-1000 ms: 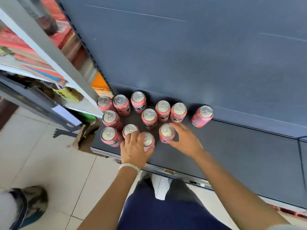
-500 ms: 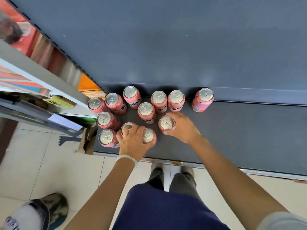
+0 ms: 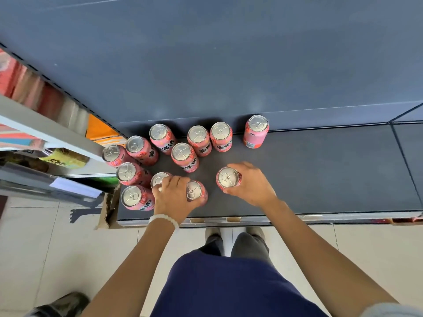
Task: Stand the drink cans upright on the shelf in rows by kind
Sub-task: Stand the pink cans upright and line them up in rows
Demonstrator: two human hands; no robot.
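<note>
Several pink drink cans stand upright on the dark shelf (image 3: 320, 179), clustered at its left end. My left hand (image 3: 174, 197) lies over two front cans, fingers curled on one can (image 3: 158, 178) and thumb side against another can (image 3: 196, 192). My right hand (image 3: 249, 184) grips a single pink can (image 3: 228, 177) that stands apart from the cluster, toward the right. One more can (image 3: 256, 130) stands alone at the back right, by the shelf's rear wall.
The right half of the shelf is bare dark board. A cardboard box edge (image 3: 107, 209) sits at the shelf's left corner. A neighbouring rack (image 3: 45, 133) with packaged goods stands to the left. Tiled floor lies below, with a shoe (image 3: 61, 304) at bottom left.
My right hand has drawn its can to the right, away from the cluster. My left hand stays on the two front cans. The camera has tilted, showing more of the shelf.
</note>
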